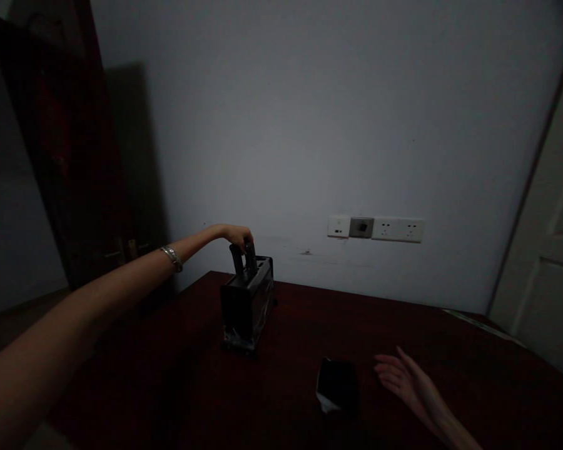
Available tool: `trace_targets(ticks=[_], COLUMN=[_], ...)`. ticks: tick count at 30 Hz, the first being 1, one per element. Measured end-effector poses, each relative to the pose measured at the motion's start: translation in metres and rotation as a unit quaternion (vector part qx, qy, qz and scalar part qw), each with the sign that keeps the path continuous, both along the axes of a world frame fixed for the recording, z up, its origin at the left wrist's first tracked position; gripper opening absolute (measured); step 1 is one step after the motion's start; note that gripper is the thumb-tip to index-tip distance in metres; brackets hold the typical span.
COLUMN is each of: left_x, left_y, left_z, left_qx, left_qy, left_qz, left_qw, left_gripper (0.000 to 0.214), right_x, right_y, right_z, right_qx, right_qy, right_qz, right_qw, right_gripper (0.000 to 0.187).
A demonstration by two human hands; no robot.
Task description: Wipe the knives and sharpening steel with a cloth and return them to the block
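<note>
A dark, boxy, toaster-like case (246, 306) stands upright on the table, with shiny clear wrapping or glare along its lower edges. Two dark flat pieces rise from its top. My left hand (238, 236) reaches across from the left, its fingers closed on the right one of these dark upright pieces (250, 257). On the right, my right hand (403, 378) hovers over the table, holding nothing, fingers stretched and thumb apart. Nearest to it lies a small black squarish object (338, 384) with a whitish lower left corner; its kind is too dark to make out.
The dark red table (300, 325) reaches back to a pale wall (281, 125). A row of sockets and switches (375, 229) is on that wall. A dark red door (107, 156) stands at the left, a white door (544, 281) at the right. A thin flat strip (478, 324) lies at the back right edge.
</note>
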State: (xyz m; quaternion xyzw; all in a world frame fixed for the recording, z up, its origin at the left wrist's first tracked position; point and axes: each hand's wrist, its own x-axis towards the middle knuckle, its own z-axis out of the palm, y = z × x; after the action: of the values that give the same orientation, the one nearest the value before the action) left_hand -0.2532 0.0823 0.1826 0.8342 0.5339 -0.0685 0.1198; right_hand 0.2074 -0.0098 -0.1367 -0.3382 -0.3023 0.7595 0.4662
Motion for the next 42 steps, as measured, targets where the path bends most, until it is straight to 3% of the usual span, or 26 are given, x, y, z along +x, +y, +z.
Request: trace_targets(ticks=[6, 11, 18, 24, 28, 33, 39, 42], left_x=[0.001, -0.006, -0.008, -0.003, -0.002, 0.0, -0.001, 0.001], left_y=[0.005, 0.015, 0.017, 0.009, 0.003, -0.001, -0.002, -0.009], left_z=[0.006, 0.024, 0.068, 0.111, 0.138, 0.162, 0.189, 0.202], left_qx=[-0.002, -0.019, -0.034, 0.003, 0.051, 0.095, 0.135, 0.145], left_qy=[0.006, -0.022, -0.047, -0.031, 0.001, -0.022, 0.021, -0.002], left_qz=[-0.013, -0.006, 0.002, 0.035, 0.011, 0.065, 0.034, 0.084], left_qw=[1.0, 1.0, 0.998, 0.999, 0.999, 0.993, 0.99, 0.986], left_gripper=[0.027, 0.03, 0.03, 0.031, 0.028, 0.028, 0.032, 0.032], right_x=[-0.001, -0.001, 0.0, 0.001, 0.0, -0.002, -0.001, -0.001], right_y=[-0.002, -0.001, 0.001, 0.001, 0.0, -0.003, -0.002, -0.001], right_z=[0.002, 0.001, -0.001, -0.002, 0.0, 0.005, 0.003, 0.0], right_qx=[0.007, 0.033, 0.026, 0.025, 0.023, 0.024, 0.035, 0.034], right_qy=[-0.003, -0.037, -0.008, -0.014, -0.015, -0.034, -0.045, -0.041], right_qz=[-0.001, -0.014, 0.0, -0.005, -0.008, -0.021, -0.022, -0.021], right_qw=[1.0, 0.999, 1.0, 1.0, 1.0, 0.999, 0.998, 0.998], right_gripper=[0.036, 0.036, 0.036, 0.036, 0.036, 0.034, 0.036, 0.037])
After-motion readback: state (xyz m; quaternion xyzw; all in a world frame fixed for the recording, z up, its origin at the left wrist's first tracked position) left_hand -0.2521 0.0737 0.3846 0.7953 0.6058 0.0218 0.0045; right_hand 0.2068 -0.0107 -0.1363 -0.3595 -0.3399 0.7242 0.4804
